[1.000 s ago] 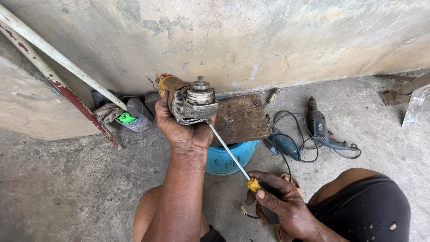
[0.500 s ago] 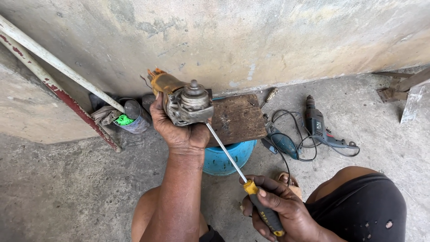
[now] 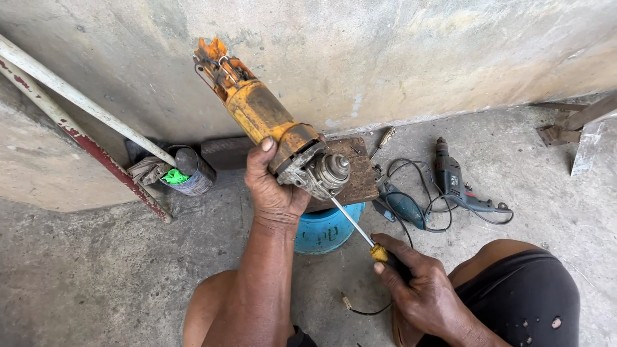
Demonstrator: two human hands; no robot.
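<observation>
My left hand (image 3: 275, 187) grips a worn yellow angle grinder body (image 3: 268, 121) just behind its grey metal gear head (image 3: 319, 173). The tool is tilted, its open rear end with orange parts pointing up toward the wall. My right hand (image 3: 419, 290) holds a screwdriver (image 3: 357, 227) by its yellow-and-black handle. The shaft runs up and left, its tip against the underside of the gear head. A blue round container (image 3: 328, 229) stands on the floor below the tool, with a rusty flat block (image 3: 360, 172) on top of it.
A blue electric drill (image 3: 454, 182) and a second blue tool (image 3: 402, 205) lie on the concrete floor at right amid black cable. A white pipe (image 3: 77, 97) and a red-edged bar (image 3: 96, 155) lean at left by a dark can (image 3: 193, 169) with something green. My knee (image 3: 522, 286) is lower right.
My left hand has tipped the grinder so its yellow body now stands up toward the wall. The screwdriver stayed on the gear head, and my right hand shifted slightly along it.
</observation>
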